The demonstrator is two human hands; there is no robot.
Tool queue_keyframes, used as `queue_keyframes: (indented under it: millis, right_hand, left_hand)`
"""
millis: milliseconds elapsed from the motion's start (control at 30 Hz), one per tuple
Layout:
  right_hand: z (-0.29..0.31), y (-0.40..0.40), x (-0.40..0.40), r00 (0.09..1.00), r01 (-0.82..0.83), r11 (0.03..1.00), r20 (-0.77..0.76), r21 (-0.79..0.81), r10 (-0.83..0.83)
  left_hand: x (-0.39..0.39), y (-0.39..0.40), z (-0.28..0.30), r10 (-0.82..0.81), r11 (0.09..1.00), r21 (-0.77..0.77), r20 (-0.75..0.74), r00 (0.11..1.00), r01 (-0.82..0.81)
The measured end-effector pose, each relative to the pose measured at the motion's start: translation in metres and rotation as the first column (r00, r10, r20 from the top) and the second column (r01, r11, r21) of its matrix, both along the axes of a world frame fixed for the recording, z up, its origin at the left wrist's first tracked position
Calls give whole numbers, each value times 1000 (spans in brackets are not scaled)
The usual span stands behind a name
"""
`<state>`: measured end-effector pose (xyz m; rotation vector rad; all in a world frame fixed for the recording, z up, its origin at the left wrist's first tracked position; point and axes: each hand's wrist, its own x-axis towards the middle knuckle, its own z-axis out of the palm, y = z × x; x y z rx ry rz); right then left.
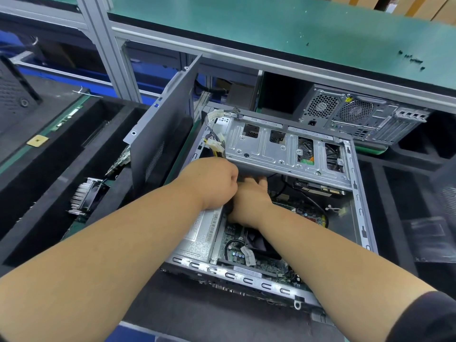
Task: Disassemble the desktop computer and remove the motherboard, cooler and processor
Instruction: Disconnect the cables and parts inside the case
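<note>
We log the open desktop computer (283,193) at the surface's centre, motherboard (269,265) inside at its 6 o'clock, left hand (212,186) curled, right hand (249,201) reaching under the drive cage (283,146), what each grip holds we cannot tell.

Parts count at the bench

Two hands in the open computer case (355,174): left hand (212,183), right hand (249,201). Two computers total, counting the second tower (357,119) lying behind. One loose side panel (160,134) leaning upright, one heatsink with fan (84,196) at left, one green circuit board (259,262) in the case, two round vents on the second tower's rear.
</note>
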<state>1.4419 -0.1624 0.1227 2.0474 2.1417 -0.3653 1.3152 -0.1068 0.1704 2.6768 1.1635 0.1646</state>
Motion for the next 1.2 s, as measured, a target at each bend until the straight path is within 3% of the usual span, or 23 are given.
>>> queue_keyframes:
  millis: [100,300,400,467,567,700,767,833,1067,1200]
  right_hand:
    - [0,0,0,999,41,999,-22,1,-41]
    - [2,-1,-1,996,-54,998,-73,20,56]
    - [1,0,6,996,32,997,-85,63,-27]
    - [0,2,14,975,148,986,-176,77,-133]
    - [2,5,23,786,437,899,-470,-37,-401]
    - [0,15,37,633,627,758,-448,-183,-632]
    - [-1,16,41,469,671,685,-555,-283,-688]
    - [0,16,40,357,686,648,-622,-332,-697]
    - [14,10,20,156,663,661,-798,-352,-582]
    - [12,12,27,-107,734,495,-799,-466,-592]
  left_hand:
    - [0,0,0,7,1000,-5,-1,1000,-7]
    - [0,0,0,8,1000,-15,-4,1000,-8]
    - [0,0,-1,14,1000,-24,-8,1000,-14]
    - [0,0,-1,12,999,-33,-9,1000,-12]
    - [0,0,1,13,999,-50,-14,1000,-14]
    - [-1,-1,2,8,999,-50,-24,1000,-10]
    - [-1,-1,3,3,999,-49,-24,1000,-4]
    - [-1,-1,3,1,998,-55,-25,1000,-2]
    - [1,-1,5,-8,998,-60,-48,999,5]
    - [0,-2,8,-12,996,-84,-49,999,8]
